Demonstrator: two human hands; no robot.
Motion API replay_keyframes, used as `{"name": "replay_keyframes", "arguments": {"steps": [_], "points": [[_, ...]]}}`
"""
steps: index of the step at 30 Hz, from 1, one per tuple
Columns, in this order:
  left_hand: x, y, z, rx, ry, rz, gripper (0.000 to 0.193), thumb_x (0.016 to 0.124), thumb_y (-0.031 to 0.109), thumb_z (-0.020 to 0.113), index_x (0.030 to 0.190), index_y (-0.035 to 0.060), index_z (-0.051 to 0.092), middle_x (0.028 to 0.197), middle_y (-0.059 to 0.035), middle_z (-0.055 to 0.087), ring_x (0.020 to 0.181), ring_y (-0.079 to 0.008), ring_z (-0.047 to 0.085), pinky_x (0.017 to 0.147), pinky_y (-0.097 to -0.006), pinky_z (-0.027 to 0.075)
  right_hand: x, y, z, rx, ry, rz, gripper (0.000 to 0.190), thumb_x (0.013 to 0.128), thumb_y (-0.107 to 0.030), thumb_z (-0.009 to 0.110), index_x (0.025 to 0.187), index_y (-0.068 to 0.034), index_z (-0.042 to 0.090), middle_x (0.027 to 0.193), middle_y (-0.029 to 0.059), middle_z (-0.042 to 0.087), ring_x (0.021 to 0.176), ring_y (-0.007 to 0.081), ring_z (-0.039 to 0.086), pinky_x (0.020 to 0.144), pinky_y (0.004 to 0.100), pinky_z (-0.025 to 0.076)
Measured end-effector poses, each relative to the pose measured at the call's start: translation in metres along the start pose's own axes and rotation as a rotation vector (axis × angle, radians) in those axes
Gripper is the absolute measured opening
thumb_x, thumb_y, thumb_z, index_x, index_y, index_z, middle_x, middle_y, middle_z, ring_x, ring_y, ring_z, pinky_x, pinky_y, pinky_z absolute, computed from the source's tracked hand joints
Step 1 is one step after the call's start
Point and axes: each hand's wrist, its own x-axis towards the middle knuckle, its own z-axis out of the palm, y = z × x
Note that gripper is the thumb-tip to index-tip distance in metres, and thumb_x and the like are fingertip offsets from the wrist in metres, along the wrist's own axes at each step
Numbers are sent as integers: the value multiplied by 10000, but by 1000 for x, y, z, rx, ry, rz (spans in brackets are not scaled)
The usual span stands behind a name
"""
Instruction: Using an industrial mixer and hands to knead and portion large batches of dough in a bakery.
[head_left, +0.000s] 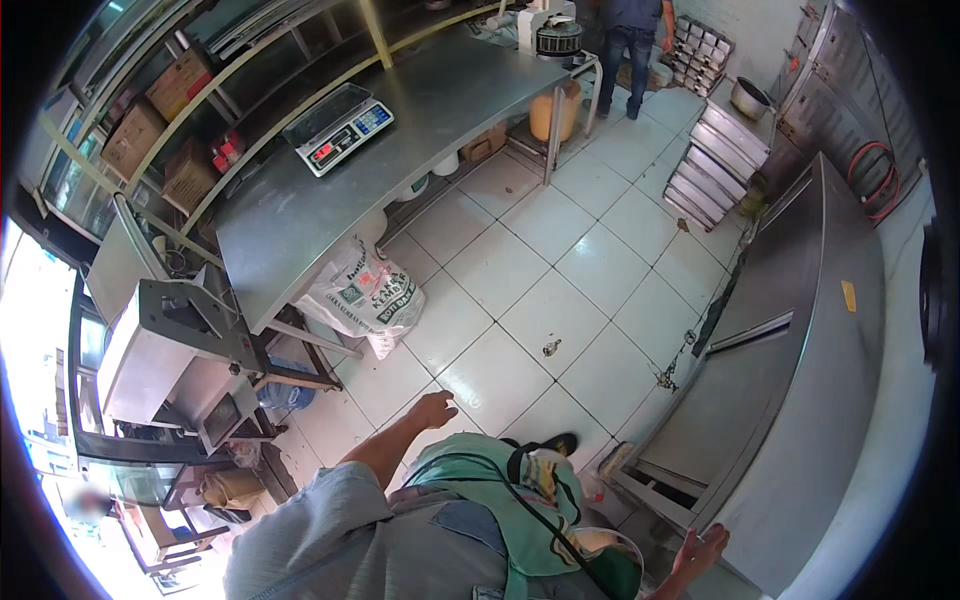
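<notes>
My left hand hangs over the tiled floor with its fingers apart and nothing in it. Low at the right, my right hand is beside the lower end of a stainless steel cabinet; its fingers are spread, and whether it touches the metal I cannot tell. A green patterned apron covers my front, with a dark cord across it. Ahead to the left stands a steel worktable bearing a digital scale with a lit red display. Under the table's near end a printed white sack rests on the floor.
At the left stands a metal machine near a blue water bottle. Cardboard boxes fill part of the shelving. Beyond the table are an orange bucket and a person. Stacked metal trays stand at the right, near a pot.
</notes>
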Motion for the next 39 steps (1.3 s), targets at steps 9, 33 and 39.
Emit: {"name": "replay_keyframes", "arguments": {"steps": [9, 33, 39], "points": [[112, 81, -7, 209, -5, -5, 531, 806, 383, 634, 1190, 21, 577, 998, -172, 681, 953, -308, 653, 867, -381, 513, 71, -56, -35, 135, 273, 347, 404, 865, -297, 654, 1134, -10, 561, 1343, 223, 457, 1224, 409, 449, 1010, 497, 372], [410, 1027, 212, 298, -114, 1763, 594, 811, 304, 677, 1276, -6, 475, 1242, -237, 533, 1162, -400, 503, 990, -447, 419, 184, -172, -63, 290, 353, 1206, 454, 747, -17, 664, 1182, -13, 536, 1247, 203, 515, 1135, 380, 525, 922, 433, 474], [486, 1110, 270, 717, 41, 1819, 715, 843, 570, 557, 1332, 58, 456, 1306, -236, 485, 1211, -392, 466, 1018, -484, 385, 223, -262, -62, 361, 371, 1467, 472, 764, -12, 671, 1213, -20, 527, 1237, 199, 518, 1074, 362, 558, 888, 411, 505]]}}
